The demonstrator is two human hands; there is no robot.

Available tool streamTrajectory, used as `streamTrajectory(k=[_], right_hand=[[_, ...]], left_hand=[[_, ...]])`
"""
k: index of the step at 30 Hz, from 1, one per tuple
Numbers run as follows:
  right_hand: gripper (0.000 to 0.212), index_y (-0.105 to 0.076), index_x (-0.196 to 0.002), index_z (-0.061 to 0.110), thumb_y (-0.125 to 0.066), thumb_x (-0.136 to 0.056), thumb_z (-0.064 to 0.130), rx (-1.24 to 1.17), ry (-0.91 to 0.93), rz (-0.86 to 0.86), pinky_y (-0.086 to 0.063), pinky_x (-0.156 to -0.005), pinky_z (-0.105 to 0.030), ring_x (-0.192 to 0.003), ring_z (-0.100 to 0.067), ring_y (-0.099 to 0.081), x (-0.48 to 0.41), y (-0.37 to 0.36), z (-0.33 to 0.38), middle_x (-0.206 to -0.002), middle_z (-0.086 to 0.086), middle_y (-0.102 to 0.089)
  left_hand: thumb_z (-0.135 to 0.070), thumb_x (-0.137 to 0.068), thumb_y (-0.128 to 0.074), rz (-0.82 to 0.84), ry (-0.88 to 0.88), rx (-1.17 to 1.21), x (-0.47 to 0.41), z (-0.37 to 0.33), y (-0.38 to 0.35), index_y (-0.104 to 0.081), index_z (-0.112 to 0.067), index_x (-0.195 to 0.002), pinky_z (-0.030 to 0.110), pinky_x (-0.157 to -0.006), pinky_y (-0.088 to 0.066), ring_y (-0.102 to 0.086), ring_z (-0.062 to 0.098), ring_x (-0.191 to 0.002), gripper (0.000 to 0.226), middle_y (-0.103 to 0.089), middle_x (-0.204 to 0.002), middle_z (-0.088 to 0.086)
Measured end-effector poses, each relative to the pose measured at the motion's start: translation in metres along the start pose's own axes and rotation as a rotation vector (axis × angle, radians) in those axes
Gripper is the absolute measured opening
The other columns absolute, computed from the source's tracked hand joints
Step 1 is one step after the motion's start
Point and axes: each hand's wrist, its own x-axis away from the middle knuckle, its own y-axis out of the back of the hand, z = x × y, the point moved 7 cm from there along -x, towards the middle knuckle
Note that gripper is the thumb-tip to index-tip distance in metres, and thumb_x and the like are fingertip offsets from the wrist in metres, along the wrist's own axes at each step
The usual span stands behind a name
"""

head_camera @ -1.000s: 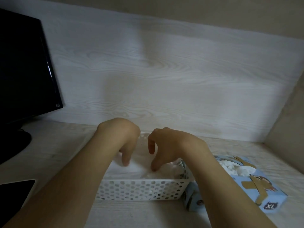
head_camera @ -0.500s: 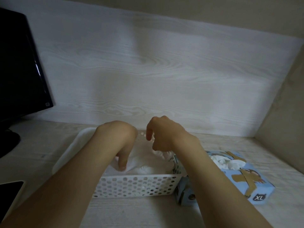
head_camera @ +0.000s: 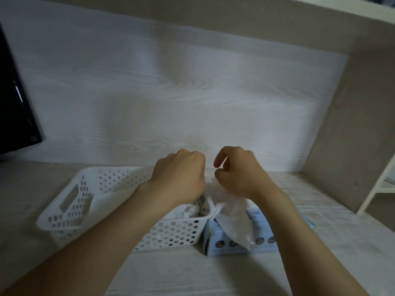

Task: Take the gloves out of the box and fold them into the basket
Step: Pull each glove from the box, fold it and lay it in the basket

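While my hands hung close together above the spot where the basket (head_camera: pixel 70 207) touched the box (head_camera: pixel 222 245), one white glove (head_camera: pixel 233 221) dangled from under my right hand (head_camera: pixel 237 174). It draped down across the box's blue front. My right fingers were curled in, the forefinger arched above the thumb, and I judged that the lower ones gripped the glove's top edge, since it hung from nowhere else. My left hand (head_camera: pixel 179 176) showed me only its back. Its fingers bent down out of sight toward the basket's right end, so I could not tell whether they pinched the same glove or held nothing.

By my reckoning the job was partly done. A low heap of white gloves (head_camera: pixel 181 210) already lay at the right end of the basket, though my left forearm hid most of it and I could not count them. The far left of the basket showed only its holed walls. What remained for this glove was to bring it fully clear of the box, fold it and lay it on the heap. How many gloves were left inside the box I could not see.
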Motion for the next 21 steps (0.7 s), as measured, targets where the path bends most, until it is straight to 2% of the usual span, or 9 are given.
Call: streamTrajectory(k=[2,4,7,10,14,16,18,20,21], right_hand=[[0.016,-0.067,-0.094,0.022,-0.062,-0.086,0.01,-0.092,-0.016,-0.038,-0.048,-0.054,-0.021,-0.061,-0.01,-0.063,0.009,0.003,-0.012,-0.066,0.003,-0.068],[0.017,-0.069,-0.092,0.021,-0.058,-0.09,0.008,-0.211,-0.025,-0.025,-0.045,-0.052,-0.019,-0.053,-0.009,-0.057,0.019,0.003,-0.022,-0.06,0.0,-0.066],[0.021,-0.072,-0.095,0.016,-0.054,-0.093,0.006,-0.427,0.008,0.056,-0.053,-0.069,-0.04,-0.069,-0.022,-0.064,0.03,0.001,-0.033,-0.08,-0.013,-0.072],[0.018,-0.068,-0.106,0.014,-0.072,-0.09,0.02,-0.544,0.049,0.168,-0.057,-0.081,-0.041,-0.091,-0.032,-0.068,0.041,-0.002,-0.039,-0.098,-0.015,-0.073],[0.058,-0.062,-0.105,0.018,-0.102,-0.064,0.026,-0.423,0.086,0.243,-0.057,-0.078,-0.039,-0.088,-0.019,-0.066,0.048,0.002,-0.043,-0.104,-0.005,-0.07],[0.053,-0.069,-0.101,0.019,-0.104,-0.061,0.025,-0.375,0.095,0.305,-0.058,-0.08,-0.038,-0.085,-0.013,-0.067,0.051,-0.001,-0.042,-0.099,0.0,-0.072],[0.034,-0.078,-0.098,0.022,-0.098,-0.071,0.018,-0.332,0.142,0.27,-0.061,-0.081,-0.034,-0.089,-0.012,-0.072,0.048,-0.003,-0.042,-0.098,0.005,-0.075],[0.018,-0.083,-0.094,0.02,-0.083,-0.085,0.004,-0.346,0.163,0.182,-0.06,-0.077,-0.03,-0.085,-0.012,-0.074,0.044,-0.002,-0.044,-0.095,0.003,-0.078],[0.02,-0.084,-0.093,0.018,-0.075,-0.089,0.0,-0.366,0.152,0.134,-0.059,-0.074,-0.029,-0.082,-0.014,-0.074,0.042,0.0,-0.045,-0.091,0.002,-0.079]], left_hand=[[-0.019,-0.097,-0.051,0.008,-0.044,0.075,0.006,-0.016,-0.002,-0.063,-0.026,-0.109,0.04,-0.079,-0.053,-0.061,0.025,-0.096,0.018,-0.059,-0.11,-0.001],[-0.018,-0.098,-0.05,0.055,-0.103,0.122,0.011,-0.028,-0.008,-0.062,-0.026,-0.117,0.041,-0.085,-0.052,-0.058,0.022,-0.103,0.024,-0.054,-0.116,-0.003],[-0.019,-0.1,-0.047,0.078,-0.143,0.121,0.015,-0.038,-0.018,-0.062,-0.022,-0.121,0.043,-0.091,-0.053,-0.054,0.022,-0.111,0.026,-0.051,-0.121,-0.001],[-0.014,-0.099,-0.048,0.086,-0.138,0.136,0.016,-0.041,-0.026,-0.062,-0.019,-0.122,0.036,-0.095,-0.049,-0.05,0.021,-0.117,0.028,-0.054,-0.122,0.0],[-0.001,-0.095,-0.048,0.076,-0.108,0.204,0.015,-0.037,-0.028,-0.059,-0.017,-0.13,0.031,-0.096,-0.046,-0.047,0.019,-0.122,0.04,-0.057,-0.127,0.002],[0.002,-0.094,-0.047,0.067,-0.11,0.207,0.015,-0.036,-0.03,-0.056,-0.016,-0.133,0.028,-0.093,-0.044,-0.048,0.019,-0.121,0.044,-0.056,-0.129,0.003],[0.001,-0.095,-0.05,0.047,-0.118,0.214,0.015,-0.036,-0.032,-0.055,-0.017,-0.134,0.025,-0.087,-0.039,-0.048,0.018,-0.119,0.043,-0.056,-0.128,0.002],[-0.005,-0.097,-0.055,0.013,-0.12,0.221,0.016,-0.037,-0.031,-0.057,-0.017,-0.131,0.024,-0.081,-0.037,-0.051,0.019,-0.115,0.036,-0.058,-0.123,0.001],[-0.006,-0.097,-0.055,-0.007,-0.116,0.218,0.016,-0.037,-0.03,-0.058,-0.018,-0.127,0.026,-0.078,-0.037,-0.053,0.019,-0.11,0.032,-0.06,-0.118,0.0]])
